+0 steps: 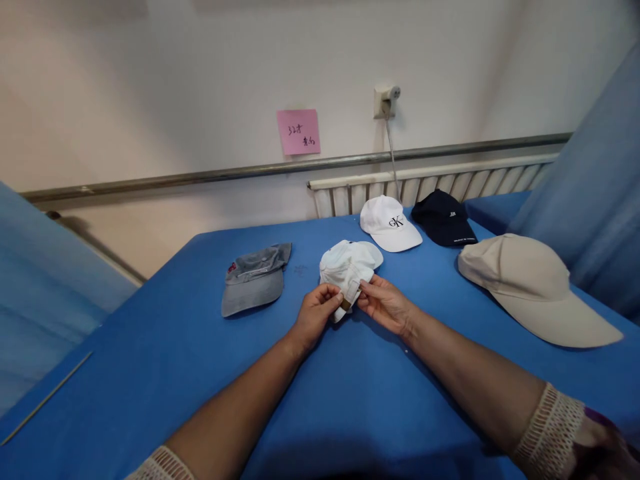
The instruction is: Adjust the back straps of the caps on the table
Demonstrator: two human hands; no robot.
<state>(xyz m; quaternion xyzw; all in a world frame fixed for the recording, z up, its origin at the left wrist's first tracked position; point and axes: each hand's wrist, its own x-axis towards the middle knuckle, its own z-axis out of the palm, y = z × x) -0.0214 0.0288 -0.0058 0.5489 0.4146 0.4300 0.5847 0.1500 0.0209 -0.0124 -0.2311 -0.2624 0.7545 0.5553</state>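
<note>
Both hands meet at a pale, off-white baseball cap [345, 261] in the middle of the blue surface. Its brim points away to the upper right, and the back strap with a brass-coloured buckle faces me. My left hand [320, 308] pinches the strap beside the buckle. On the other side, my right hand [384, 303] grips the strap and the cap's edge between thumb and fingers. Some fingertips are hidden behind the cap. To the left lies a grey cap [255, 280] with its brim toward me.
A white cap with black letters [385, 220] and a black cap [443, 217] sit at the back right. A large beige cap [520, 273] lies at the right. A thin stick [47, 398] rests at the left edge. Blue curtains [595, 173] hang at both sides; a radiator [345, 199] stands behind.
</note>
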